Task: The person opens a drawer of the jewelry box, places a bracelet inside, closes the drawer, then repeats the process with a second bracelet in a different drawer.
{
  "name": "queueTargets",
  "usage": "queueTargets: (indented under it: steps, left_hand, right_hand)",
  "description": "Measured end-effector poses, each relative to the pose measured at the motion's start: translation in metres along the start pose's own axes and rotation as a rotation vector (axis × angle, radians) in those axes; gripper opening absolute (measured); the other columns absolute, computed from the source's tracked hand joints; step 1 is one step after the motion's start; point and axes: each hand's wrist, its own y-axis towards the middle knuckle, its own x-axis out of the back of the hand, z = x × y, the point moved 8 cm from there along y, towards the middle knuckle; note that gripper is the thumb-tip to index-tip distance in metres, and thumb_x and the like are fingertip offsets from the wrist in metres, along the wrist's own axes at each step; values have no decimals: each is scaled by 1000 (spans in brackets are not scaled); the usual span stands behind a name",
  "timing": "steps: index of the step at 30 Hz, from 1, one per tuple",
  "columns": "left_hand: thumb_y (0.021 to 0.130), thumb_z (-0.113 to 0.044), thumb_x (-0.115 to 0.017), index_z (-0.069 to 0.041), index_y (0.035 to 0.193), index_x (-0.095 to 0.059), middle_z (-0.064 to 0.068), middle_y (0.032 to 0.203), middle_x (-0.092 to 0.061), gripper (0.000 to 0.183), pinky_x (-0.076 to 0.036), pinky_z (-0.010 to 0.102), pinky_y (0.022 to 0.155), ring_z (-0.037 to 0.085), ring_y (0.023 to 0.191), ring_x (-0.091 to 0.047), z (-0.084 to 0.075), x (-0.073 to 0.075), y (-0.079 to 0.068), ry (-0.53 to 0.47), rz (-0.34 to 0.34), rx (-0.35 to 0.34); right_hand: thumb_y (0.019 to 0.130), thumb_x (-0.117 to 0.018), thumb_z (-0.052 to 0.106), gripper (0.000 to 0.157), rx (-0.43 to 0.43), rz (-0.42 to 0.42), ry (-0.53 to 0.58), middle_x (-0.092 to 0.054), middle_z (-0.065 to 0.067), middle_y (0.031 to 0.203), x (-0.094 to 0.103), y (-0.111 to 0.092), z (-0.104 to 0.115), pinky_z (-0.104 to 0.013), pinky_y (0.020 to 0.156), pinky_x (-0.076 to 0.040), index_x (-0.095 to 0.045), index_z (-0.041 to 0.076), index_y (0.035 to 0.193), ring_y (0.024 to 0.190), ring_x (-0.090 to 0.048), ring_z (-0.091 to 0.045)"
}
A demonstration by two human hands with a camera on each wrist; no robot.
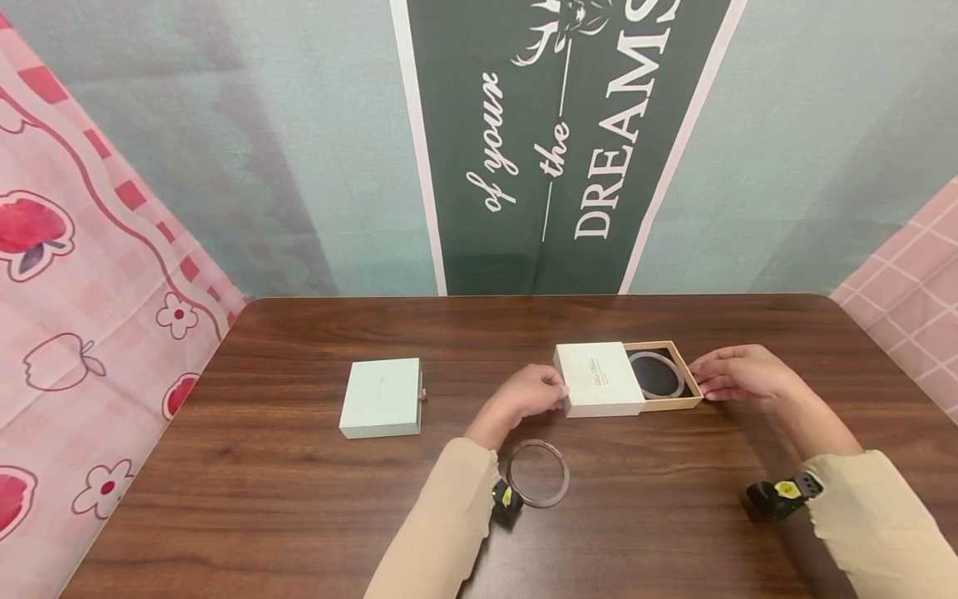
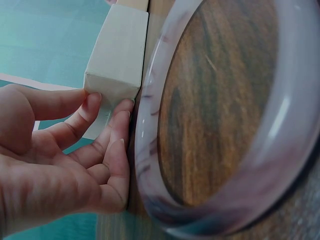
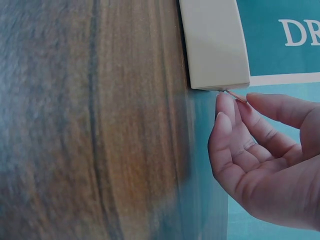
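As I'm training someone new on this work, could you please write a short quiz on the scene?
1. True or false: the pale green box is closed.
2. What lies in the drawer that sticks partly out of the white sleeve? A) a pen B) a bangle C) a key
3. What does each hand hold?

Key:
1. True.
2. B: one bangle is in the drawer; a second bangle lies on the table.
3. The right hand pinches the pull tab; the left hand grips the sleeve's opposite end.
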Motion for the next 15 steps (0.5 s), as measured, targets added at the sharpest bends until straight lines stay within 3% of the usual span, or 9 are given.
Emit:
queueTargets:
  steps: [15]
  left_hand:
    - [89,-9,-57,-3,69,-54,1,65,-48,21,-31,21,51,12,58,-40,0,0,0,-6,8,6]
  right_hand:
    - [89,-51,1,24,5,3,56,-65,-3,76,-1,1,-2,-28,62,-52,-67,15,77,65,-62,-12]
